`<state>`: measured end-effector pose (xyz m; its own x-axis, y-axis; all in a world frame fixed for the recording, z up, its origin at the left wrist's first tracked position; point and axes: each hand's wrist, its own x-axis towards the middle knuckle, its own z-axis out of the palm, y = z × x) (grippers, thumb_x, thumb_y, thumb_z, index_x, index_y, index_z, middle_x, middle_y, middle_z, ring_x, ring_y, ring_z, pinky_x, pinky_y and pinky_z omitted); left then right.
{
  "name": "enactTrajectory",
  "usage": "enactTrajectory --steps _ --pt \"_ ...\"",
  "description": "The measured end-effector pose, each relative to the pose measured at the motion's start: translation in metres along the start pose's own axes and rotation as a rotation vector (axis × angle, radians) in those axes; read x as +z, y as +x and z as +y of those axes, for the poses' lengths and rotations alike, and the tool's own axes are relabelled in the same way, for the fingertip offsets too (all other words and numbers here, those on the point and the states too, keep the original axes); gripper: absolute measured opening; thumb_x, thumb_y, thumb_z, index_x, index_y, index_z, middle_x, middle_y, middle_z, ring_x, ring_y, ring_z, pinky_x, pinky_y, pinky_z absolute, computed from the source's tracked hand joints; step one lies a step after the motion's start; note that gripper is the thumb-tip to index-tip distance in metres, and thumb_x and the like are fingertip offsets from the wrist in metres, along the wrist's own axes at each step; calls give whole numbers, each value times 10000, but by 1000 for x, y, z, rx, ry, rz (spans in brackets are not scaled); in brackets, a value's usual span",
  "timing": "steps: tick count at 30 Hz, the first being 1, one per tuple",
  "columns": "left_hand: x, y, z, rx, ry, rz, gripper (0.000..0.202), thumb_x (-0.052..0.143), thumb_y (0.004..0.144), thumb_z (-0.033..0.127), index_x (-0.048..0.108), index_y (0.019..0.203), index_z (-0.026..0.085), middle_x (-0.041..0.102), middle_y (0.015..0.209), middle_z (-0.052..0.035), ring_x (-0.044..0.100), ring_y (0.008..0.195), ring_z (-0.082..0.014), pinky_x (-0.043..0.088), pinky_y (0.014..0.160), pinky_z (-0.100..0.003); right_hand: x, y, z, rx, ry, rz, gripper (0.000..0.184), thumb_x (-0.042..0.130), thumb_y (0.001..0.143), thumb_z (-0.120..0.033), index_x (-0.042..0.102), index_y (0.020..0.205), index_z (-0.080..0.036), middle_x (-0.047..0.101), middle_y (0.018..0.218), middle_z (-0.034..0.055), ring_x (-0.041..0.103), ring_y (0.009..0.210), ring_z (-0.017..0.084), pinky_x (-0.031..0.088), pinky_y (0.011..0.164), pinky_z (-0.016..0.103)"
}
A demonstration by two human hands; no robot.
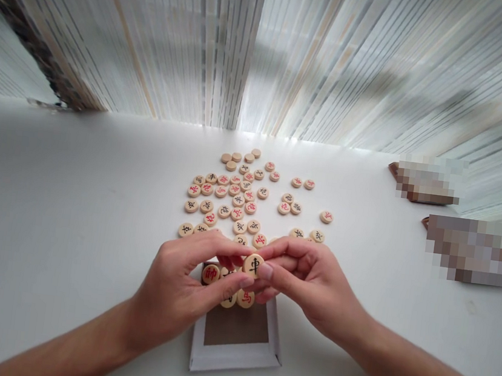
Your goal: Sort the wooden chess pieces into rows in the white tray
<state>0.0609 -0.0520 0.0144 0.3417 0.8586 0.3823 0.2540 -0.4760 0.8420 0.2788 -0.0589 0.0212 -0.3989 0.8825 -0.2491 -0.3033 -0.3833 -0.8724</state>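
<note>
Between the fingertips of both hands is a round wooden xiangqi piece (253, 266) with a black character facing me. My left hand (197, 270) pinches it from the left, and my right hand (302, 273) grips it from the right with thumb and fingers. Below them lies a shallow white-rimmed box (234, 357) with a brown bottom. Inside its far end sit several xiangqi pieces, among them one with a red character (210, 274) at the left and another red one (245, 298) under my fingers. My hands partly cover these.
Beyond my hands, many loose xiangqi pieces (234, 189) with red or black characters are scattered on the white table (69, 208). A few at the back (231, 165) show blank tops. Two blurred-out framed objects (472, 252) stand at the right. A striped curtain (223, 44) hangs along the far edge.
</note>
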Motion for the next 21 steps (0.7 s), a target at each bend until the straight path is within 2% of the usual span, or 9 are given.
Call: enactTrajectory --steps 7,13,16,21 --pt "1 -1 -1 65 -19 7 201 833 922 159 818 1111 227 846 976 -38 774 817 -159 607 745 -257 0 2 1 -39 7 -18 326 1010 748 -337 815 921 -142 821 727 51 821 667 185 711 647 251" --pt "4 -1 -2 90 -38 8 212 824 917 134 811 1097 246 845 958 -33 779 801 -175 612 726 -282 -2 2 3 -87 4 -29 164 946 844 -255 849 925 -150 842 764 57 814 659 140 688 632 183" --pt "4 -3 -4 87 -61 -6 246 818 925 129 811 1135 257 842 964 -27 772 814 -171 611 741 -284 -3 2 3 -102 -4 -50 140 914 884 -251 871 977 -156 848 772 65 822 677 139 686 645 170" --pt "2 -6 -7 38 -95 -1 277 823 941 165 814 1202 256 841 982 -29 757 822 -151 604 743 -252 -3 1 2 -87 18 -96 210 882 922 -232 870 1122 -166 862 830 86 840 746 147 684 680 166"
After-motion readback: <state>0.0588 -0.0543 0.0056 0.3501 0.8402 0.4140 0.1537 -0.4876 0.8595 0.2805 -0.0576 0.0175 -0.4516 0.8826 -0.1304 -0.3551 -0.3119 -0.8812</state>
